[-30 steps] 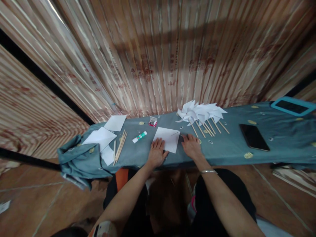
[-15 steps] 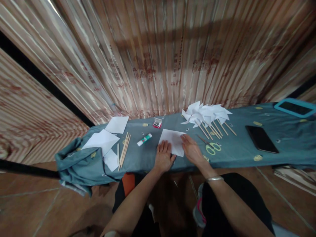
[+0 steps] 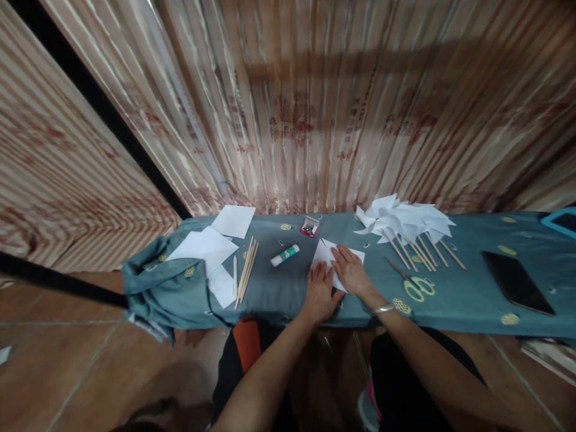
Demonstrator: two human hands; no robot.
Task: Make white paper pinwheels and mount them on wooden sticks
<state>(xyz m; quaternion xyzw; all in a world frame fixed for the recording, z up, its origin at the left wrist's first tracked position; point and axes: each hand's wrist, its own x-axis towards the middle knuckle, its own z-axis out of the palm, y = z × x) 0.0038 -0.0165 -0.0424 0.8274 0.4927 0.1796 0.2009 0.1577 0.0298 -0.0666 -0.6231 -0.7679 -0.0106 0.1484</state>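
A white square sheet of paper lies on the cloth between my knees and the wall, with a thin dark line at its top edge that may be a cut. My left hand lies flat on the sheet's left and lower part, fingers stretched out. Across the middle of the paper, my right hand presses down with flat fingers, close beside the left. Both hands cover much of the sheet. To the left lies a glue stick; above is a small red box of pins. Green-handled scissors rest to the right.
Several white paper pinwheels on sticks lie at the back right. A black phone and a blue-framed tablet are farther right. Wooden sticks and loose white sheets occupy the left. A curtain hangs behind the cloth-covered table.
My right hand has slid left from the sheet's right edge to its middle, next to my left hand. The camera has turned left, so everything appears farther right.
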